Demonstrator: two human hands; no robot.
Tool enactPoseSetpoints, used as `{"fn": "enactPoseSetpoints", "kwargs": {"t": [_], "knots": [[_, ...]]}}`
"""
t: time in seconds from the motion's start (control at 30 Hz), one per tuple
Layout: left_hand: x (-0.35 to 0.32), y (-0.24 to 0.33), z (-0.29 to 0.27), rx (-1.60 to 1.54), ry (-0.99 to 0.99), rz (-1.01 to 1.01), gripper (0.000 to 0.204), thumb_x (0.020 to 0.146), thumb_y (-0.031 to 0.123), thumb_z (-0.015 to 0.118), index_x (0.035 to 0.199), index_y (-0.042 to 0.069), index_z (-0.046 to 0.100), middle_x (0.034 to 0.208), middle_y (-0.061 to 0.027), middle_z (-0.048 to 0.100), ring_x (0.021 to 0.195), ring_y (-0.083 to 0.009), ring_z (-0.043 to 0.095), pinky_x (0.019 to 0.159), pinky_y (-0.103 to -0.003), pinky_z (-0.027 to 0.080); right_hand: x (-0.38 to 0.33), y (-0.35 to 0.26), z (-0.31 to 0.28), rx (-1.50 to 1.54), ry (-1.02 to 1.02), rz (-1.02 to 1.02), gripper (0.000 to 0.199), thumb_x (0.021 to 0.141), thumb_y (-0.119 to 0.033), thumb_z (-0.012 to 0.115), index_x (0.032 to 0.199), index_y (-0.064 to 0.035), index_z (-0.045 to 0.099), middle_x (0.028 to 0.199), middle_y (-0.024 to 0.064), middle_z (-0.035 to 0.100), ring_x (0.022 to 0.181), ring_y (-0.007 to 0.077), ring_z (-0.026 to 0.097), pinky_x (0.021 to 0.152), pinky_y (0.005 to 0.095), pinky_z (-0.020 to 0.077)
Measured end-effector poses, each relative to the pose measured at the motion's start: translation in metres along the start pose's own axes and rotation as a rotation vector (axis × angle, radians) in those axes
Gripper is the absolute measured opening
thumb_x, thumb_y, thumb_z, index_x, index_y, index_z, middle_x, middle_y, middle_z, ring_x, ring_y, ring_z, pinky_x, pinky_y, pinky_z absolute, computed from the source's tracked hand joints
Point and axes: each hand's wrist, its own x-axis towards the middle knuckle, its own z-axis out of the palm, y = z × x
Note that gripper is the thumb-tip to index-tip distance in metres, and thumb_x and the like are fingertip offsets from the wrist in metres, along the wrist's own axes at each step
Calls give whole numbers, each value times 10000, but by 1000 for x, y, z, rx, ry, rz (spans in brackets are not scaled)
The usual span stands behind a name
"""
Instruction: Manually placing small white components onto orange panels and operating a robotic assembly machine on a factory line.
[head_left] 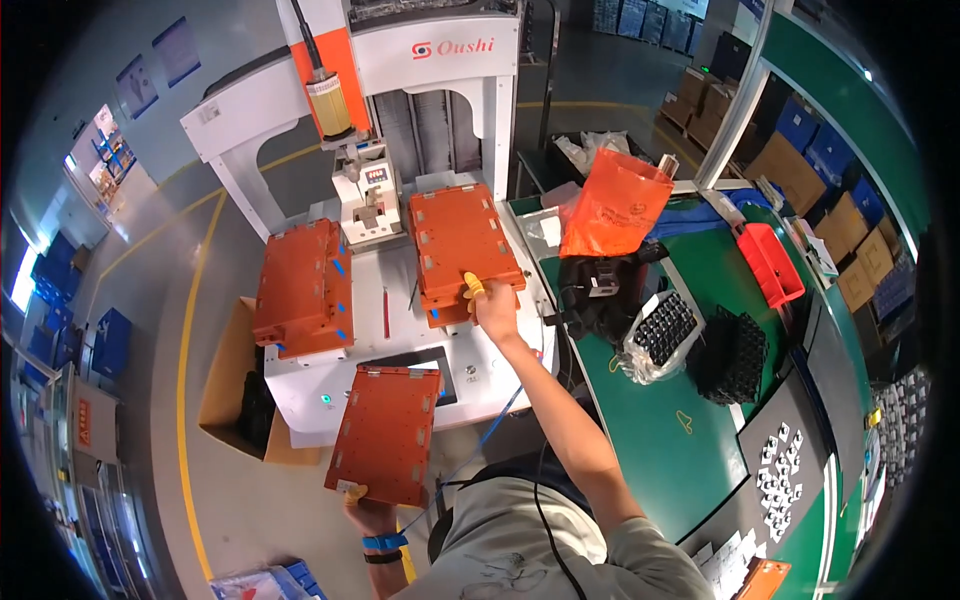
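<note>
Left hand (358,508) clamped on near edge of panel (385,435), near side of machine (292,388), long axis near-far; right hand (492,304) nearer right box (465,240), which runs far-left from it, fingers at near edge, clamped or not can't tell.

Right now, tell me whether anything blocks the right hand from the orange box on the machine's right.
Nothing visible does: the right hand is at the near edge of the box, its fingers seemingly touching it. The panel in the left hand is off to the left.
</note>
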Motion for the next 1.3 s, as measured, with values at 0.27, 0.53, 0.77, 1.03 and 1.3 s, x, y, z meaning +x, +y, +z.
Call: {"fn": "enactPoseSetpoints", "kwargs": {"t": [0.27, 0.53, 0.77, 1.03, 1.3], "knots": [[1, 3, -22, -76, -128, -78, 570, 753, 110, 624, 1314, 22, 567, 1289, -138, 646, 1163, -331, 637, 976, -479, 544, -23, 142, -41, -1151, -298, -96, 219, 828, -198, 703, 983, -43, 702, 1001, 177, 709, 977, 334, 694, 824, 443, 577], [0, -7, 6, 22, -183, -146, 654, 767, 222, 600, 1388, 40, 505, 1381, -140, 579, 1246, -333, 575, 1058, -501, 473, -45, 186, -43, -972, -47, -468, 177, 774, -196, 673, 863, -47, 641, 923, 172, 702, 794, 354, 701, 702, 466, 571], [15, -57, 91, 133, -560, -451, 581, 834, 184, 522, 1397, 44, 506, 1381, -98, 567, 1277, -301, 543, 1085, -471, 434, -121, 181, -83, -729, 158, -496, 219, 788, -223, 718, 876, -32, 657, 814, 152, 663, 705, 301, 681, 653, 423, 539], [-10, -162, 213, 253, -878, -1058, 669, 873, 363, 548, 1452, 49, 434, 1390, -174, 539, 1230, -371, 576, 995, -567, 513, -420, 51, -172, 303, 1197, 67, 52, 863, -67, 718, 874, -35, 679, 685, 20, 611, 607, 91, 574, 523, 241, 448], [-75, -278, 267, 415, -962, -1392, 693, 708, 137, 585, 1391, 40, 513, 1328, -123, 606, 1198, -329, 607, 1006, -469, 518, -647, 134, -289, 738, 1898, -1024, 419, 943, -399, 659, 1119, -41, 533, 1150, 165, 600, 1003, 295, 637, 887, 435, 558]]}}
